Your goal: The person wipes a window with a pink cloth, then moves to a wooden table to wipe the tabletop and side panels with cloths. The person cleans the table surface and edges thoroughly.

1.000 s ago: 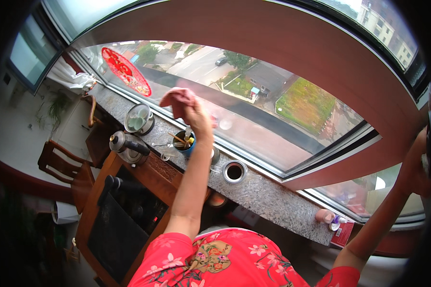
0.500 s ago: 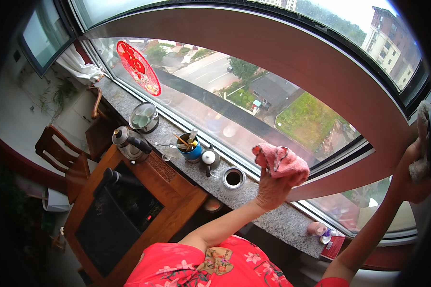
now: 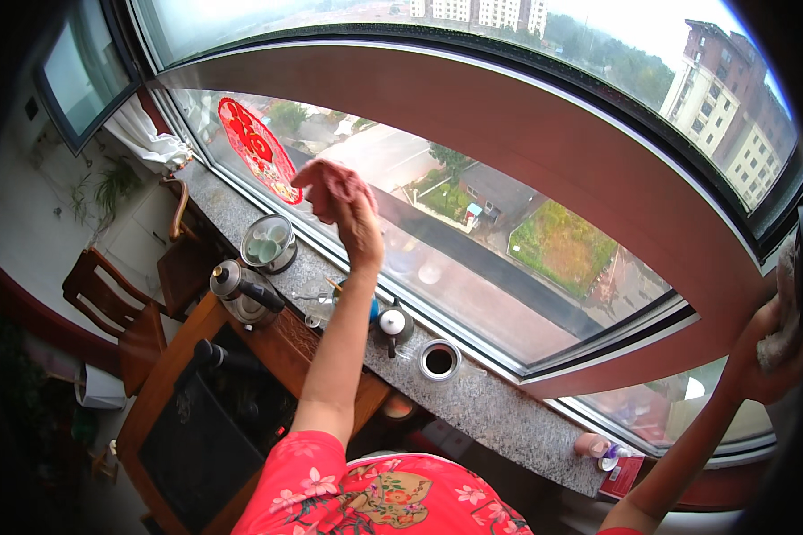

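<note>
My left hand point(image 3: 362, 239) is closed around a crumpled pink cloth point(image 3: 334, 189). It is held up in front of the lower window pane point(image 3: 473, 259), just right of a round red paper decoration point(image 3: 252, 143) on the glass. I cannot tell whether the cloth touches the pane. At the far right, my right hand point(image 3: 758, 352) grips a fluffy greyish-white pad point(image 3: 782, 321) beside the window frame's edge. Dark shadow at the picture's rim hides part of the pad and the fingertips.
Along the granite sill point(image 3: 517, 419) stand a glass pot point(image 3: 269, 242), a small dark teapot point(image 3: 393, 326), an open canister point(image 3: 439, 360) and a pink bottle point(image 3: 591, 444). My left forearm partly covers a blue cup. A wooden tea table point(image 3: 143, 419) with a kettle point(image 3: 241, 290) stands at left.
My left hand has swung left and up with the pink cloth, from above the right part of the sill to beside the red decoration. My right hand has shifted slightly downward with the pad.
</note>
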{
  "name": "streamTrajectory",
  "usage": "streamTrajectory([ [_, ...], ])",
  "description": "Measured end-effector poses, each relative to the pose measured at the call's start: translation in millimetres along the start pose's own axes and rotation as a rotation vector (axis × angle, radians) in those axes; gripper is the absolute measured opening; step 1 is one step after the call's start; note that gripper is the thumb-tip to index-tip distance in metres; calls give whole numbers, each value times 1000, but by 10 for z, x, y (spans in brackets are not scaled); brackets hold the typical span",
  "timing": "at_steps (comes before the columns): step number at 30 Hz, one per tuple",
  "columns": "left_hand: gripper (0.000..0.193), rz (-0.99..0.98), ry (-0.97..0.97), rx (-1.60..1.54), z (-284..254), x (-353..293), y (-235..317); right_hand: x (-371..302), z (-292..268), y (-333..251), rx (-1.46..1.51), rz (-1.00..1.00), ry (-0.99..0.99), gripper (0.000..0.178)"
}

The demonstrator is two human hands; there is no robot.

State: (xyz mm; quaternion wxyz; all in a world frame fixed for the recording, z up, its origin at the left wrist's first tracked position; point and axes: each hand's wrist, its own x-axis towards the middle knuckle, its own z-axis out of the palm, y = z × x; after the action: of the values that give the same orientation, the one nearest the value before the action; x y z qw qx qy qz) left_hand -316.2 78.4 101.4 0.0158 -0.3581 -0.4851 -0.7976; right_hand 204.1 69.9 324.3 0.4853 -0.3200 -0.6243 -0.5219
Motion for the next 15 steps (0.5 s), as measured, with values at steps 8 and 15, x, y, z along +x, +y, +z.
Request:
streamTrajectory([
  [8, 35, 449, -9, 165, -347, 1355, 85, -595, -53, 752, -137, -10, 5, 35],
  [15, 8, -32, 133, -145, -108, 1503, 430, -564, -90, 796, 28, -25, -151, 34],
])
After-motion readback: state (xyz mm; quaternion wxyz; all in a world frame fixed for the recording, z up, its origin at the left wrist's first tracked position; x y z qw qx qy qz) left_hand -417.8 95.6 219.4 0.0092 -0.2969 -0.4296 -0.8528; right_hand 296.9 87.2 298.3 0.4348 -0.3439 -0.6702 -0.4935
